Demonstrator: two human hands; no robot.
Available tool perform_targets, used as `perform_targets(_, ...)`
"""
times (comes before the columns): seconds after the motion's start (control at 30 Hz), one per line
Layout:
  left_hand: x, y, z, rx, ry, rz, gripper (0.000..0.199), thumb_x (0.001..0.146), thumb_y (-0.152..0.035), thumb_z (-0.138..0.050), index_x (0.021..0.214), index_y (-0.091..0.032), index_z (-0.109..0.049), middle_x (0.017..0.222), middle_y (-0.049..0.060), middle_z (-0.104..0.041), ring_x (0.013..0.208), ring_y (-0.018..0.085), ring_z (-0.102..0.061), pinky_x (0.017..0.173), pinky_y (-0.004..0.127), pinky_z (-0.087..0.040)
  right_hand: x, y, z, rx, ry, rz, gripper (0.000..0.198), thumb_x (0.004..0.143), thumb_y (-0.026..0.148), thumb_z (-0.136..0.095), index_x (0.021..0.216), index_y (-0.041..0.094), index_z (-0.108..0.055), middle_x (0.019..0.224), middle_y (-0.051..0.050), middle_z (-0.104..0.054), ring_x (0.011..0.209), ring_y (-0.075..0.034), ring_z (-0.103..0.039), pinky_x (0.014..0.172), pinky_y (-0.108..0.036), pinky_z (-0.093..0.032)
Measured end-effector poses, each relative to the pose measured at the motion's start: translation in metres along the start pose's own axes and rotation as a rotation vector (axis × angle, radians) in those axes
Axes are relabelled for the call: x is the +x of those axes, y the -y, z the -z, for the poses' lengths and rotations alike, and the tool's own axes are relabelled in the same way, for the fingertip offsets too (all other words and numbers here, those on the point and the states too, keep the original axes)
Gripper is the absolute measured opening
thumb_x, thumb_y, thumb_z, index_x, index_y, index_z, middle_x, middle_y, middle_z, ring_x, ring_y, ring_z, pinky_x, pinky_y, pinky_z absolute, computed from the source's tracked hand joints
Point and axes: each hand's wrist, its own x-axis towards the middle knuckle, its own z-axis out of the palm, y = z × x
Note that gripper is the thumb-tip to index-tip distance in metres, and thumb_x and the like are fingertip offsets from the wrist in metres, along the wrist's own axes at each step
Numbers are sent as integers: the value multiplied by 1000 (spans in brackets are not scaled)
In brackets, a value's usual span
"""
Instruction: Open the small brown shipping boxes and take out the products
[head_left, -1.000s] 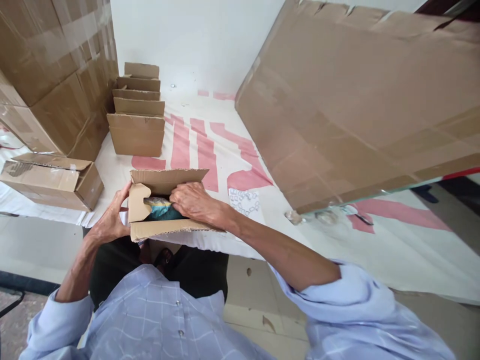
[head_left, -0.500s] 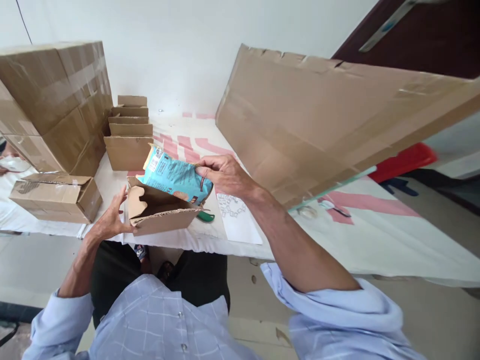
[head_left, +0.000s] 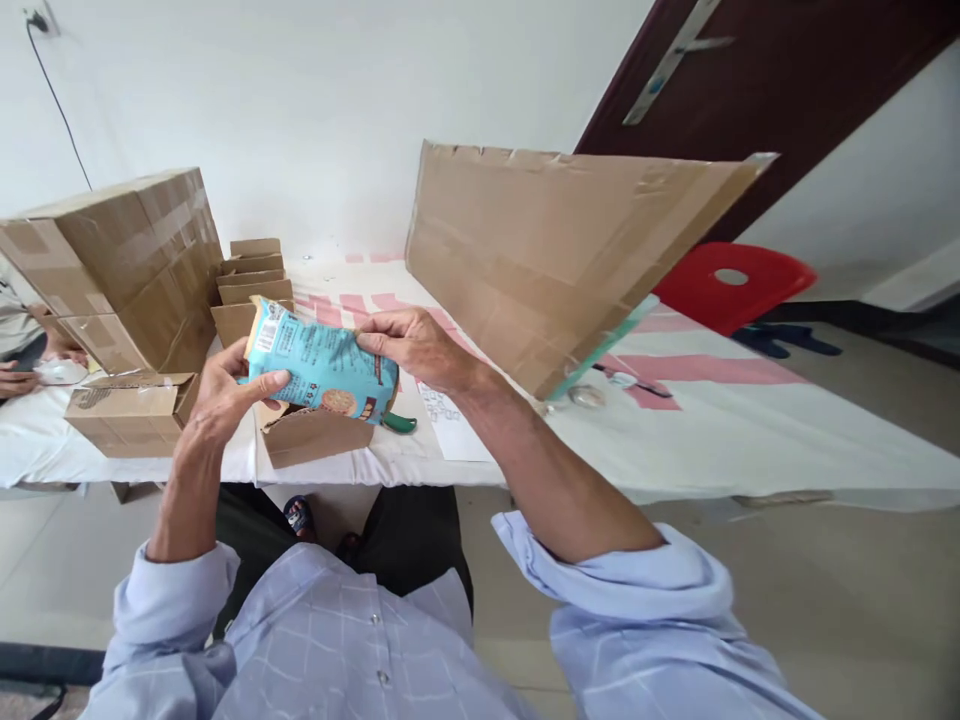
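Note:
Both my hands hold a blue snack bag point(head_left: 324, 362) printed with text, a barcode and a round food picture. My left hand point(head_left: 229, 390) grips its left end, thumb across the front. Pinched between the fingers of my right hand point(head_left: 409, 345) is the bag's upper right edge. Just below the bag, a cardboard box point(head_left: 319, 438) stands on the table, its inside mostly hidden by the bag. A green-handled tool point(head_left: 400, 424) lies by the box's right side, partly covered. Beside it is a white sheet of paper point(head_left: 463, 435) with a printed pattern.
Large taped cartons point(head_left: 135, 260) are stacked at the left, with a smaller carton point(head_left: 127, 420) in front. Several open boxes point(head_left: 251, 285) stand behind. A big cardboard panel point(head_left: 555, 250) rises at the right, near a red chair point(head_left: 731, 285). Another person's hand point(head_left: 19, 380) shows far left.
My left hand has let go of the box and taken hold of the bag's left end. The bag has been lifted clear above the box. The camera view has shifted.

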Motion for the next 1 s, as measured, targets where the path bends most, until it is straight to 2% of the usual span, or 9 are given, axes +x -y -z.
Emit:
perform_targets(0.07, -11, 6, -9, -142, -99, 17, 45, 62, -46, -102, 88, -19, -76, 75, 0, -73, 61, 15, -67, 53, 27, -62, -13, -6, -5, 127, -70, 3, 55, 80, 72, -88, 91, 19, -77, 88, -4, -78, 79, -17, -71, 71, -30, -60)
perform_targets(0.13, -20, 13, -15, -270, -202, -3, 47, 59, -44, -104, 89, -20, -77, 73, -2, -74, 57, 13, -66, 50, 24, -61, -28, -14, -12, 263, -106, -9, 64, 76, 80, -86, 97, 20, -77, 94, -4, -79, 83, -18, -73, 73, -30, -62)
perform_targets(0.23, -31, 18, -23, -372, -303, -66, 52, 55, -44, -106, 92, -20, -79, 75, -2, -76, 56, 12, -68, 49, 22, -61, -47, -25, -28, 385, -74, -52, 68, 73, 80, -90, 108, 23, -79, 99, -4, -81, 89, -21, -76, 76, -32, -64)
perform_targets(0.33, -37, 12, -28, -396, -316, -108, 54, 55, -45, -108, 95, -21, -81, 78, -1, -78, 58, 12, -69, 51, 22, -63, -58, -28, -45, 418, -121, -41, 62, 72, 76, -92, 105, 24, -80, 101, -4, -81, 94, -25, -78, 77, -36, -67)
perform_targets(0.4, -39, 6, -28, -403, -275, -127, 55, 59, -50, -107, 99, -21, -83, 82, 0, -79, 60, 13, -70, 51, 22, -63, -58, -24, -49, 418, -185, -18, 60, 71, 75, -93, 98, 24, -79, 97, -4, -81, 93, -26, -78, 73, -37, -69)
perform_targets(0.57, -32, 7, -17, -346, -182, -74, 55, 66, -60, -101, 98, -19, -84, 86, 3, -79, 64, 14, -71, 48, 21, -61, -47, -26, -44, 405, -244, -16, 63, 69, 79, -92, 95, 23, -80, 95, -5, -81, 94, -27, -78, 71, -39, -71)
perform_targets(0.67, -19, 25, -10, -282, -223, 41, 64, 55, -63, -103, 95, -17, -83, 83, 3, -78, 65, 15, -70, 48, 22, -61, -35, -44, -44, 391, -248, -84, 68, 64, 81, -93, 95, 22, -80, 96, -7, -82, 97, -29, -80, 76, -40, -71)
perform_targets(0.77, -3, 45, -3, -244, -260, 121, 67, 48, -60, -105, 91, -14, -82, 76, 3, -75, 61, 14, -68, 48, 24, -61, -21, -64, -46, 377, -268, -148, 66, 61, 79, -95, 85, 20, -76, 89, -7, -81, 94, -29, -80, 78, -41, -71)
perform_targets(1.0, 27, 74, 9, -226, -301, 181, 62, 46, -52, -105, 89, -14, -80, 74, 2, -75, 59, 14, -67, 49, 25, -58, 14, -87, -46, 377, -289, -216, 47, 74, 62, -95, 80, 20, -74, 85, -5, -81, 90, -27, -79, 79, -40, -70)
